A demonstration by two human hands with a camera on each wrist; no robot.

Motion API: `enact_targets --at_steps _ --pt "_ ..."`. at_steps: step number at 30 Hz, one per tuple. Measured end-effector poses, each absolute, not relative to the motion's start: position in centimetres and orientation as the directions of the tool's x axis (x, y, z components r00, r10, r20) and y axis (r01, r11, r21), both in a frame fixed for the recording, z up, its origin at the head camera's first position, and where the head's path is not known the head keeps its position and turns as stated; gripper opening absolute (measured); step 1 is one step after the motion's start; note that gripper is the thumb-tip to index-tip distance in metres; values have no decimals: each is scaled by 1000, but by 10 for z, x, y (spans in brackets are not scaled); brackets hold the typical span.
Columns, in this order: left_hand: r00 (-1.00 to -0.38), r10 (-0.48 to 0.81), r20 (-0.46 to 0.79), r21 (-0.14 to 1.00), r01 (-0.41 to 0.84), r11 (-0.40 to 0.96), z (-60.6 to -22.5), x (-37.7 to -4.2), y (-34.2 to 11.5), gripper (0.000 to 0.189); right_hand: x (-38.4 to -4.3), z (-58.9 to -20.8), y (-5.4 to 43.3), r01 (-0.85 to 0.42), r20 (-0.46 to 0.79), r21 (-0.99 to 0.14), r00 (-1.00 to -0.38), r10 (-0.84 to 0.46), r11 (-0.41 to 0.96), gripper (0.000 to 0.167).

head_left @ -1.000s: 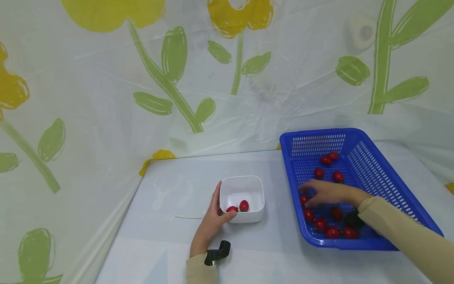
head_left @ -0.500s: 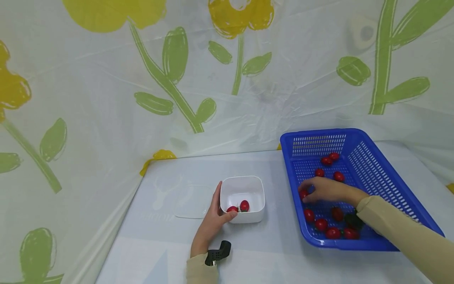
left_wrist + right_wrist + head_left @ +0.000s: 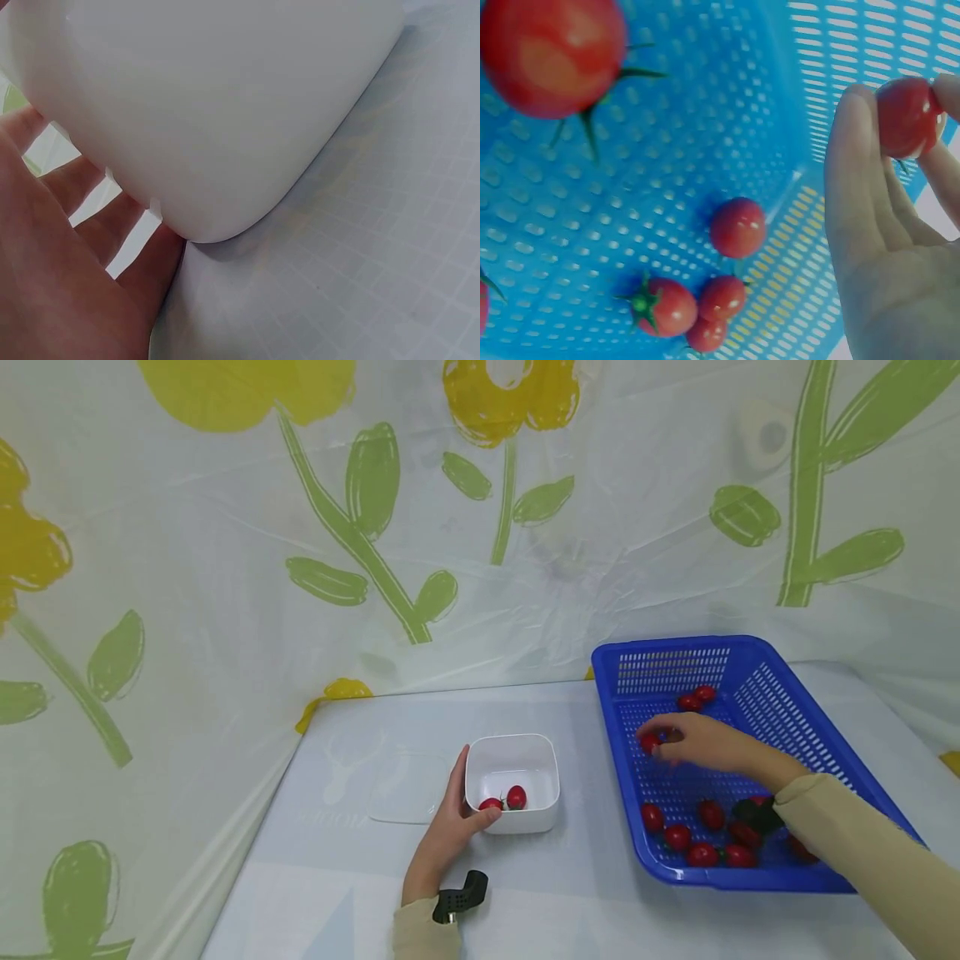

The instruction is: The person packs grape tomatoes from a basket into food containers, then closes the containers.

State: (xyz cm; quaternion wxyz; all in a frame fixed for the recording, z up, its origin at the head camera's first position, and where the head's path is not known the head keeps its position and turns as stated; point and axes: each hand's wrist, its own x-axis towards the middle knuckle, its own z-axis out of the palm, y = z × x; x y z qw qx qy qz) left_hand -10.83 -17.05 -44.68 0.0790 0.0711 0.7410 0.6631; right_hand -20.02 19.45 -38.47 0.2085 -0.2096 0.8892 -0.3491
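Observation:
In the head view my left hand [image 3: 450, 827] holds a small white square container [image 3: 543, 817], thumb over the near rim and fingers along its left side. Two cherry tomatoes [image 3: 516, 797] lie inside it. The left wrist view shows the fingers against the container's outer wall [image 3: 225, 127]. Over the blue basket [image 3: 678, 641], my right hand [image 3: 705, 743] pinches a cherry tomato [image 3: 649, 742]. That tomato [image 3: 906, 118] is plainly between thumb and fingertips in the right wrist view. Several more cherry tomatoes [image 3: 678, 837] lie in the basket, some hidden under the right hand and forearm.
A clear, flat, lid-like piece [image 3: 405, 793] lies on the white-covered table [image 3: 540, 893] left of the container. Behind the table hangs a white sheet [image 3: 600, 593] with printed flowers. The basket's slotted walls rise around the right hand.
My right hand closes on a cherry tomato at the basket's left side, then lifts it and moves toward the far side. The left hand and container stay in place.

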Motion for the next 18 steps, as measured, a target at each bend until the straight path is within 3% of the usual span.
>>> enact_targets --at_steps 7,18 --pt "-977 214 -13 995 9 104 -447 -108 -171 86 -191 -372 191 -247 -152 -716 -857 -492 653 33" --pt "-976 217 0 996 18 84 -452 -109 -170 86 -179 -359 173 -302 -33 -688 -895 -445 660 39"
